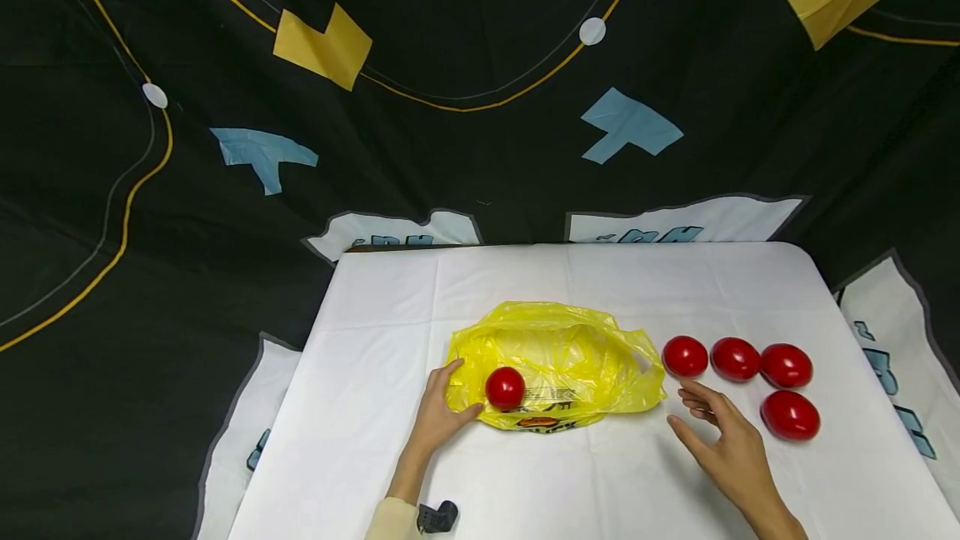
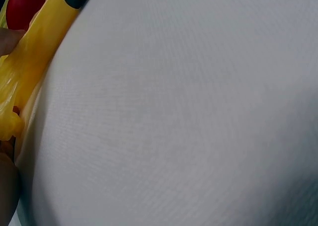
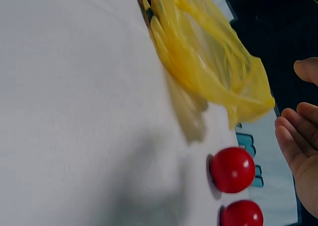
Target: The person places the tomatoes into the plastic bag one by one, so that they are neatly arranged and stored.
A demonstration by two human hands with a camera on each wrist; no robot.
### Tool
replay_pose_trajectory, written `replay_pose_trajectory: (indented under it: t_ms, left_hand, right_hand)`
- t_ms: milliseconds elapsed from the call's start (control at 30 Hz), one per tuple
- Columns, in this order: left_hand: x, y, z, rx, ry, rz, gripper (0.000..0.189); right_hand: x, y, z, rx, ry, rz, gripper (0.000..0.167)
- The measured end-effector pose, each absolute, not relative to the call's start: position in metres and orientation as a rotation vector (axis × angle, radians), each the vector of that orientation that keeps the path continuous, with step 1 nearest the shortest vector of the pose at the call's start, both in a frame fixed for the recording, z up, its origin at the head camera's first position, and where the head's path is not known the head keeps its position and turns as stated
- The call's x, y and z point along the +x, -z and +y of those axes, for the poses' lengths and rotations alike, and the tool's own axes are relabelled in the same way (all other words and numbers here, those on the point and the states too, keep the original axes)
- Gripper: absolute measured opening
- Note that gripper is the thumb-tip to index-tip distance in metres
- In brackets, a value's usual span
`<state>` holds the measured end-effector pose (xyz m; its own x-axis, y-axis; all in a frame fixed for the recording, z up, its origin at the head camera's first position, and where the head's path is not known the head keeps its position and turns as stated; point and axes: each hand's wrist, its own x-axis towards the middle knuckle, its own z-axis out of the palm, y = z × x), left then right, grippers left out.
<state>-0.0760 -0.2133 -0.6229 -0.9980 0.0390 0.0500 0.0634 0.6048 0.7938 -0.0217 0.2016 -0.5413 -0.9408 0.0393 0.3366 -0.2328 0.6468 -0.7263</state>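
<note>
A yellow plastic bag (image 1: 600,373) lies on the white table with its mouth spread. One glossy red ball (image 1: 505,389) sits inside, toward the bag's left end. My left hand (image 1: 438,419) grips the bag's left edge; in the left wrist view the thumb (image 2: 9,41) lies over the yellow film, and the other fingers are mostly hidden behind it. To the right of the bag my right hand (image 1: 726,457) hovers with fingers apart, holding nothing. Just beyond its fingertips is a red ball (image 1: 685,357). The right wrist view shows this hand (image 3: 303,136) apart from bag and balls.
Several more red balls, one nearer the front (image 1: 791,416), rest on the white-covered table (image 1: 360,407) at the right. A black curtain (image 1: 480,165) with yellow, blue and white decorations hangs behind the table. A dark strap (image 1: 437,517) is on the left wrist.
</note>
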Motion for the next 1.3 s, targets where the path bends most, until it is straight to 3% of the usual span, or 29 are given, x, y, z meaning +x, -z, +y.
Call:
replay_pose_trajectory:
  t_ms: [200,667,1300]
  left_hand:
    - [-0.075,0.622,-0.213,-0.081,1.393,-2.788,0.082]
    - [-0.076,0.622,-0.213,-0.071,1.381,-2.8,0.082]
    - [-0.076,0.621,-0.213,-0.067,1.4,-2.799,0.083]
  right_hand:
    - [-0.018,0.539,0.22,0.061,-1.129,-2.581,0.049]
    - [-0.011,0.533,0.261,-0.318,-1.127,-2.671,0.055]
    - [-0.014,0.54,0.302,-0.952,-1.258,-2.689,0.077]
